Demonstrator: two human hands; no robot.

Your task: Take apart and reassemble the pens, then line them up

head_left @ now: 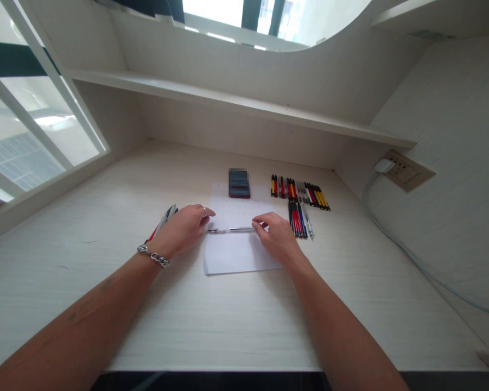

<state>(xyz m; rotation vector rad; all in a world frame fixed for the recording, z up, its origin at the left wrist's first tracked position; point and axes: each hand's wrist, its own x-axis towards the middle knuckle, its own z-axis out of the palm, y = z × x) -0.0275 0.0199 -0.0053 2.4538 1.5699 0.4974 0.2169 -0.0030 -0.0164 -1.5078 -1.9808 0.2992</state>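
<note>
A clear pen [230,230] lies level across a white sheet of paper [240,255]. My right hand [279,236] pinches its right end between thumb and fingertips. Beside the pen's left end is my left hand [189,225], fingers partly stretched out over the paper's left edge and a ring on one of them. It does not visibly grip the pen, and its thumb side is partly hidden. Partly behind the left wrist, a few pens [163,221], one red and others grey or dark, rest on the desk.
A small dark stack or box [239,183], blurred out, sits at the paper's top. To the right are a row of several coloured pens [299,193] and a second group [297,220] below. A cable [394,239] runs from a wall socket [407,169]; a shelf [244,106] spans the back.
</note>
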